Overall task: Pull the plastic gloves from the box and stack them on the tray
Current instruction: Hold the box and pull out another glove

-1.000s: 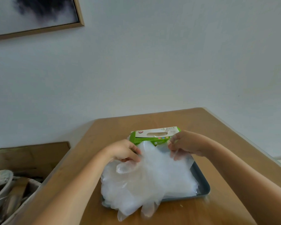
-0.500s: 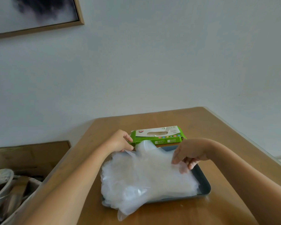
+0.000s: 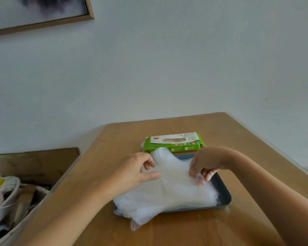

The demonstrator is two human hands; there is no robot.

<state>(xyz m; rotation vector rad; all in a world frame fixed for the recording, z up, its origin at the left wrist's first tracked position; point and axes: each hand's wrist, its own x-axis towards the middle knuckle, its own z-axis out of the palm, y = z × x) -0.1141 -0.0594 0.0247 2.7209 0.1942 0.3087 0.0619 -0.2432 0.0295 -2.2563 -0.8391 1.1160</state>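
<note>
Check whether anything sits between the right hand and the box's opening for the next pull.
Nothing visible does. The opening atop the box lies uncovered just beyond the right hand, which pinches the top glove on the tray. A raised glove edge overlaps only the box's front.

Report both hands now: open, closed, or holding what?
Left hand: thumb rests on the top glove, index finger curled; grip cannot be told.
Right hand: closed, pinching the top glove's right edge.
</note>
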